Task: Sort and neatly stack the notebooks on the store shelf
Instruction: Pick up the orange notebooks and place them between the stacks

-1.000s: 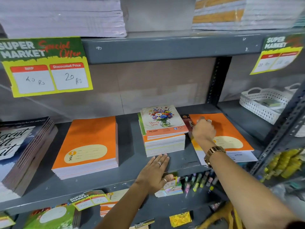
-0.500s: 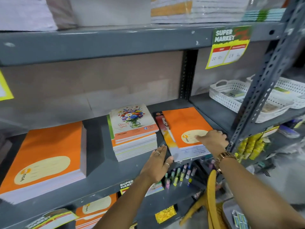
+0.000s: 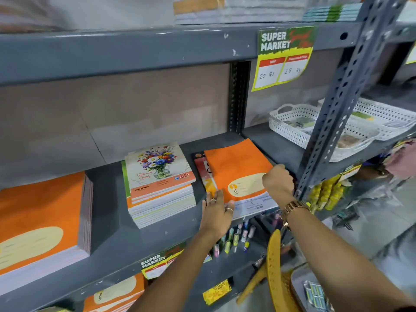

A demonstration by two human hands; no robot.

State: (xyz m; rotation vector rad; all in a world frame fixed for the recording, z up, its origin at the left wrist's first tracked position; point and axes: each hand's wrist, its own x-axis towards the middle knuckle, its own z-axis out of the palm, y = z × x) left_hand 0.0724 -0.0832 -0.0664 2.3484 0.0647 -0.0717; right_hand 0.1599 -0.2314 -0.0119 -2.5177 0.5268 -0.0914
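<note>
You are facing a grey metal shelf (image 3: 108, 242) that carries three groups of notebooks, all lying flat. The largest, a thick orange stack (image 3: 40, 224), sits far off to the left of your fingers, well apart from both hands. Nearer, just left of your left hand, is a medium stack topped by a floral notebook (image 3: 157, 170), its edges fairly square. Directly under your fingers is the loose pile that matters now: an orange notebook (image 3: 236, 174) lying on top of a red-covered notebook (image 3: 203, 174) and a white-edged notebook (image 3: 256, 204), which stick out past its left and near edges, so the pile is uneven. The orange notebook's long axis runs away from you and slightly to the left, from your fingertips toward the back wall. Your left hand (image 3: 217, 212) rests flat at the near left corner of this pile, fingers (image 3: 216, 197) straight, lightly spread, pointing away from you. Your right hand (image 3: 278, 182) is curled at the pile's right edge beside the upright post (image 3: 333, 109); its fingertips are hidden, so whether they pinch the cover cannot be told. Both hands touch the pile, one on each side. Squaring it likely means pressing the two sides inward.
</note>
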